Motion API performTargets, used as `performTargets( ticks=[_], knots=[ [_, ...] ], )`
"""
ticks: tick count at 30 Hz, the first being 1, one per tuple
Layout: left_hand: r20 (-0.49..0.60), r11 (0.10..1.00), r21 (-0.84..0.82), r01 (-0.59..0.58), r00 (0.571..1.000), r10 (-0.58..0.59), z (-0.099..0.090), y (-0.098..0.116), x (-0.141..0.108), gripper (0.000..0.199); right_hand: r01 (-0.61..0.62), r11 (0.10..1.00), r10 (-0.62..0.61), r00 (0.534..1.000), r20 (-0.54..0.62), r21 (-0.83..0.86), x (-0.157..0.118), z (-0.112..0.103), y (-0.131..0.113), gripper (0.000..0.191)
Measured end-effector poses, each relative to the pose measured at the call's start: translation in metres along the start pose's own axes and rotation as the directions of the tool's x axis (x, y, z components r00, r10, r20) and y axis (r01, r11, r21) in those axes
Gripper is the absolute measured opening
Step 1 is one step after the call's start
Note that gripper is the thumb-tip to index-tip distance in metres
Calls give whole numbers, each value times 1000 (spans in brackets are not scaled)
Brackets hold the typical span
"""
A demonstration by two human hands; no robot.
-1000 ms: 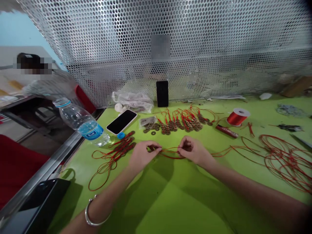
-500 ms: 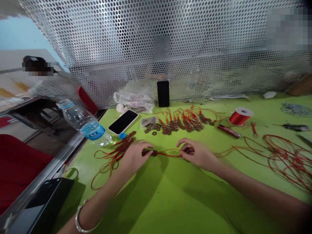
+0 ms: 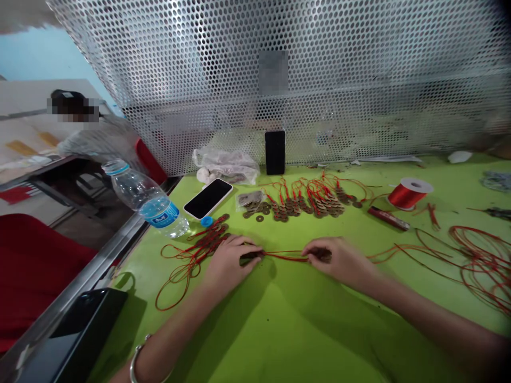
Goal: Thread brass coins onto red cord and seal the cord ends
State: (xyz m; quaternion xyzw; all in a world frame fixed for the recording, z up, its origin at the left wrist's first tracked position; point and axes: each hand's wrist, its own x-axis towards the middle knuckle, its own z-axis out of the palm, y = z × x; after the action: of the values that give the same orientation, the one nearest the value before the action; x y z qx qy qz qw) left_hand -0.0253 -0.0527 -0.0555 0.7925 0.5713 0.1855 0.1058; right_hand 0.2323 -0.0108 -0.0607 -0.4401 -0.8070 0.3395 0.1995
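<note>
My left hand [image 3: 231, 261] is closed in a pinch at the left end of a doubled red cord [image 3: 285, 255], where the coins of this string are mostly hidden by the fingers. At the cord's right end, my right hand [image 3: 333, 256] pinches it between thumb and fingers. The strands run nearly straight between both hands, just over the green table. Left of my left hand lies a bunch of finished coin strings [image 3: 211, 238] with red loops. Farther back are rows of brass-coloured coins [image 3: 324, 204] tied with red cord.
A water bottle [image 3: 159, 213], its blue cap [image 3: 206, 221] and a white-edged phone [image 3: 208, 199] lie left. Another phone [image 3: 275, 152] leans against the perforated metal screen [image 3: 223, 106]. Rightward are a red spool [image 3: 407, 196], a dark red stick-like lighter [image 3: 388, 218] and tangled cord [image 3: 485, 266]. A person sits beyond.
My left hand's fingertips have moved over the coin onto the start of the cord. My right hand still pinches the cord. The whole view has shifted slightly.
</note>
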Motion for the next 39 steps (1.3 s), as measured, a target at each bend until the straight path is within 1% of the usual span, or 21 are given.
performTargets(
  ticks=[6,11,18,22,27,31,36,39],
  knots=[
    [-8,998,33,55,998,-54,0,5,-3,19,86,992,-85,996,9,-88,-1,0,-3,18],
    [-22,997,3,74,997,-74,0,6,-4,19,101,981,-99,995,21,-165,-3,0,-3,20],
    [-28,992,-70,104,994,-107,0,6,-3,15,151,973,-149,988,26,-176,-5,-3,-3,16],
    [-32,993,-54,102,994,-104,2,5,-4,26,167,966,-164,986,29,-199,-6,-2,-4,15],
    [-46,994,-50,93,994,-95,6,3,-5,17,171,966,-165,985,47,-196,-5,-1,-1,16],
    [-66,990,-82,113,991,-118,6,3,-2,15,186,964,-180,983,47,-188,-3,0,2,16],
    [-82,987,-79,138,986,-145,8,7,-1,15,221,956,-221,975,23,-190,-2,2,5,14],
    [-96,989,-50,141,985,-146,5,7,-1,22,249,947,-250,968,18,-204,-2,5,6,13]
  ],
)
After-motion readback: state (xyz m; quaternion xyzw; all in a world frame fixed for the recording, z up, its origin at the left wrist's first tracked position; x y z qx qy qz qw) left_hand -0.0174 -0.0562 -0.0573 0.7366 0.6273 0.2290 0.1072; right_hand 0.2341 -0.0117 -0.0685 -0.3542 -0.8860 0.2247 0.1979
